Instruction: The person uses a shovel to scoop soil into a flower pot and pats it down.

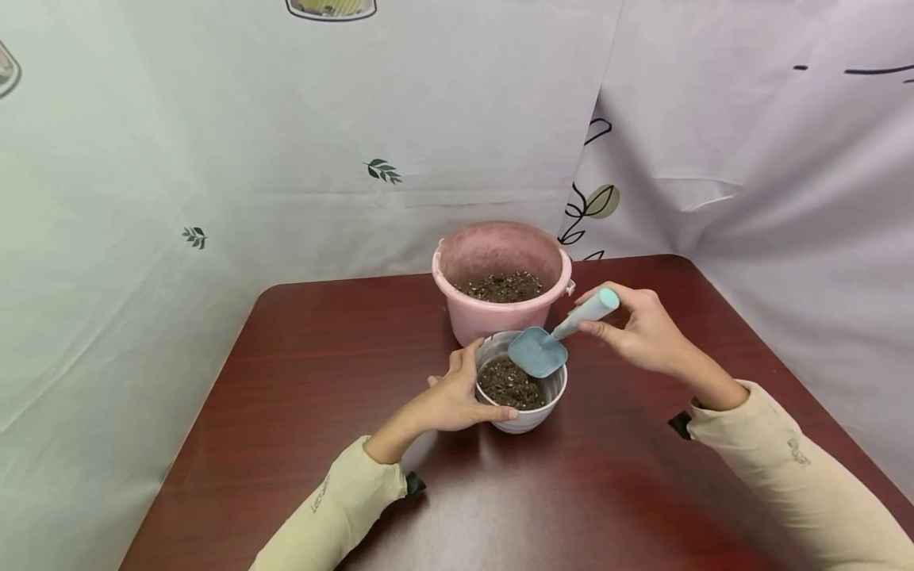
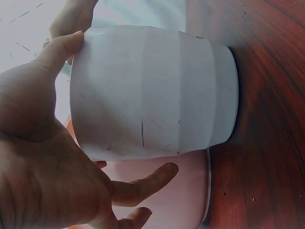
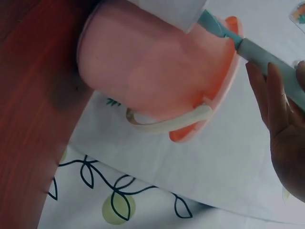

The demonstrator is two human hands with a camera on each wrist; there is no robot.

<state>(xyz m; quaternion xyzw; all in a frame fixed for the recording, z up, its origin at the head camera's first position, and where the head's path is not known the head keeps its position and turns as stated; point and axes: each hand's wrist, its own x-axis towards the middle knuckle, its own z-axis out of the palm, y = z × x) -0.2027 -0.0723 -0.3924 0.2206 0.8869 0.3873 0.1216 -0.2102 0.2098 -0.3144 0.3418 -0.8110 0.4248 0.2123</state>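
Note:
My left hand holds a white plastic flower pot at its rim, thumb on the near side and index finger toward the far side. Dark soil partly fills the pot. In the left wrist view the ribbed pot wall shows, with two fingertips spread beside it. My right hand grips a blue-green hand trowel by its thick handle. The trowel blade tilts down into the pot's mouth at its far right side, inside the rim in the head view.
Right behind the pot stands a pink bucket with soil low inside it. Its pale handle hangs at the side. Both stand on a dark red wooden table. White printed cloth encloses the table's back and sides.

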